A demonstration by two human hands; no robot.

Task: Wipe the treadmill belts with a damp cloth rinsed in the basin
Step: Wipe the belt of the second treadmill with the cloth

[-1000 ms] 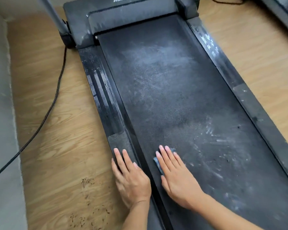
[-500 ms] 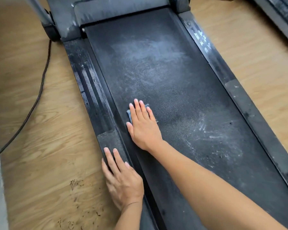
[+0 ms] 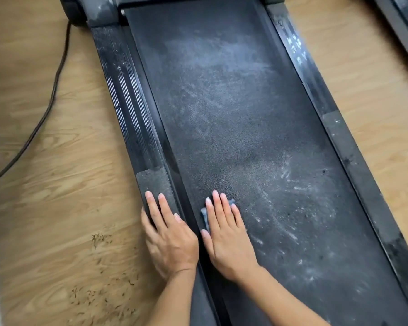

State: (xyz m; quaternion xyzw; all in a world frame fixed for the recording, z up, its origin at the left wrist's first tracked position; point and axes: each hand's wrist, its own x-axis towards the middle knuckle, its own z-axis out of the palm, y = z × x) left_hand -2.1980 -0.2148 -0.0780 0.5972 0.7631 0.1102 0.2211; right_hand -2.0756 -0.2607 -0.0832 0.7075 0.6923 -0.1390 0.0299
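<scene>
- Small grey-blue cloth (image 3: 205,215) lying on the treadmill belt (image 3: 233,109), close to the belt's left edge at the near end, mostly hidden under the right hand (image 3: 230,243).
- Right hand palm-down on the cloth; fingers (image 3: 218,209) straight and pressed together, pushing the cloth flat against the belt, only its left edge and a far corner peeking out.
- Left hand (image 3: 171,243) palm-down on the left side rail (image 3: 127,102), just beside the right hand and clear of the cloth.
- Left fingers (image 3: 152,205) straight and slightly spread, two of them lying on the rough grip patch (image 3: 154,181) of the rail, the outermost dipping over the rail's outer edge; nothing held.
- Belt black, hazed with pale dust through the middle and streaked with white smears (image 3: 292,184) to the right of the cloth.
- Right side rail (image 3: 339,142) dusty, with white flecks near the far end.
- Wooden floor (image 3: 57,184) on both sides of the treadmill; black cable (image 3: 51,102) trailing across it on the left; dark crumbs (image 3: 99,290) scattered beside the left forearm.
- Edge of another dark machine (image 3: 405,27) in the top right corner.
</scene>
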